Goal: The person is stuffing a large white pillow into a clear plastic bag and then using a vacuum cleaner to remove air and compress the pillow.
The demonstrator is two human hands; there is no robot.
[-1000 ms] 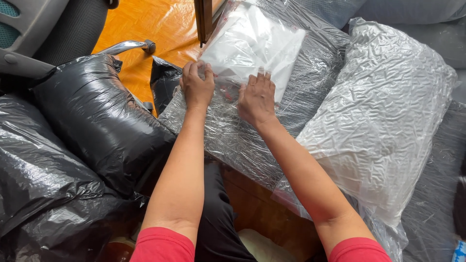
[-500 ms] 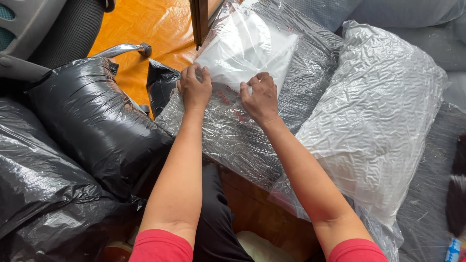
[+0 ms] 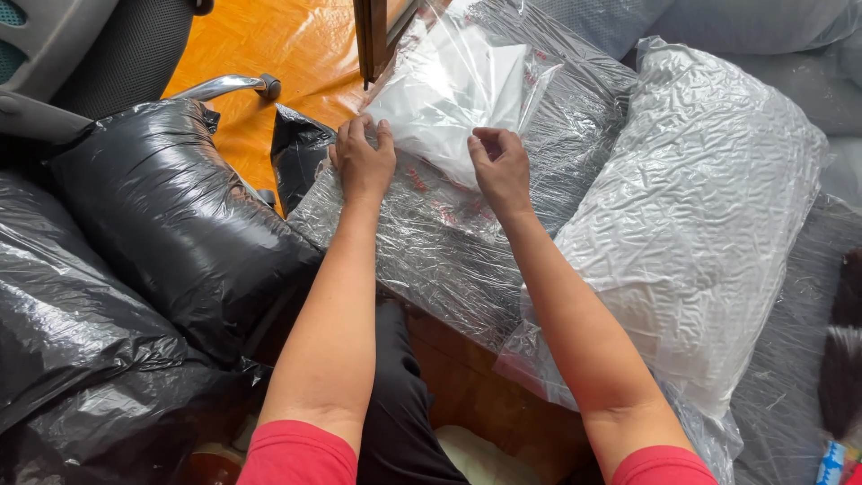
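A flat clear plastic packet [image 3: 453, 90] with something white folded inside lies on a stack of clear plastic bags [image 3: 431, 242] across my lap. My left hand [image 3: 361, 160] pinches the packet's near left corner. My right hand [image 3: 500, 169] has its fingers curled on the packet's near right edge. Both hands grip the packet's lower border, a hand's width apart.
A bulging black plastic sack [image 3: 171, 224] sits to my left, with more black plastic below it. A large stuffed clear bag [image 3: 700, 233] lies to my right. Orange floor [image 3: 260, 45], a chair's metal leg [image 3: 224, 85] and a dark wooden post [image 3: 370, 36] are beyond.
Both hands have slid slightly nearer along the packet's lower edge, and my right hand's fingers have curled tighter onto the plastic. The packet has shifted a little.
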